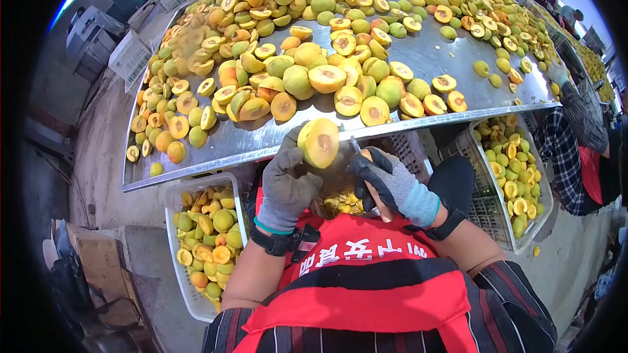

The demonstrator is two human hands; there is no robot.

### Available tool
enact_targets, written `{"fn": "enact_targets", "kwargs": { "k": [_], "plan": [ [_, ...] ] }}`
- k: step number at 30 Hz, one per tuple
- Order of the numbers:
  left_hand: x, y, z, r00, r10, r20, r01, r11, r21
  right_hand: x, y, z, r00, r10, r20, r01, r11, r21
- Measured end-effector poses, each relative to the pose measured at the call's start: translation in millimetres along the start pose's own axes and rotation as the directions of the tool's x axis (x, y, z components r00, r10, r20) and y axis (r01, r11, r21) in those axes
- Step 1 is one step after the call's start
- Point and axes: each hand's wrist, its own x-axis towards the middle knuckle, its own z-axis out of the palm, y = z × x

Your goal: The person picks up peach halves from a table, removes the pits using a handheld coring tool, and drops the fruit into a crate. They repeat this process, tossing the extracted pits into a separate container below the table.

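My left hand [288, 183], in a grey work glove, is closed around a peach half [320, 143]. The cut yellow face of that half is turned toward me, with the brownish centre showing. To its right, my right hand [391, 183], gloved in grey and black, is wrapped round a small knife [355, 145]. Its thin metal tip sticks up past the fingers, and most of the tool is hidden by the glove. The knife tip and the peach half are a little apart. Both hands are just in front of the metal table [248, 155], above my red apron [366, 238].
Many peaches, whole and halved [307, 78], are heaped on the table. A white crate [175, 248] of peach halves stands low at left, another crate [546, 202] at right. Yellow scraps [343, 204] lie below my hands. A person's checked sleeve [582, 117] is at far right.
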Motion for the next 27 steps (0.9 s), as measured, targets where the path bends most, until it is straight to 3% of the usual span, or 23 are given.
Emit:
{"fn": "enact_targets", "kwargs": {
  "k": [1,5,7,8,13,17,20,22,24,25,27],
  "plan": [
    [-1,3,6,0.998,-0.041,0.052,0.056,0.944,-0.327,0,0,2,0.999,0.027,0.021,-0.027,1.0,0.003],
    [1,-2,7,1.0,-0.023,0.003,0.023,0.968,-0.249,3,4,5,0.996,0.041,0.074,-0.037,0.998,-0.045],
    [2,-9,-1,0.99,-0.142,0.004,0.126,0.862,-0.491,5,6,6,0.996,0.036,0.082,-0.026,0.993,-0.112],
    [2,-10,0,0.99,-0.143,0.004,0.127,0.862,-0.491,4,5,9,0.996,0.063,0.062,-0.059,0.997,-0.055],
    [1,-19,17,0.998,-0.02,-0.058,0.001,0.952,-0.307,6,9,13,0.998,0.052,0.042,-0.054,0.998,0.045],
    [1,-21,23,0.997,-0.008,-0.078,-0.018,0.948,-0.317,5,9,12,0.998,0.039,0.04,-0.039,0.999,0.011],
    [2,-25,27,0.997,0.058,-0.046,-0.066,0.976,-0.21,5,10,16,1.0,0.01,0.008,-0.01,1.0,-0.027],
    [3,-30,31,0.983,0.144,-0.112,-0.15,0.988,-0.042,4,12,20,1.0,-0.011,-0.025,0.01,0.999,-0.049],
    [4,-33,32,0.98,0.181,-0.088,-0.178,0.983,0.038,2,12,26,1.0,-0.002,-0.013,0.004,0.986,0.164],
    [4,-34,32,0.975,0.216,-0.06,-0.208,0.971,0.12,1,9,25,1.0,0.0,-0.014,0.003,0.987,0.163],
    [2,-36,30,0.97,0.243,-0.022,-0.238,0.962,0.135,-4,-1,20,0.972,-0.025,0.235,-0.049,0.951,0.306]
  ]
}}
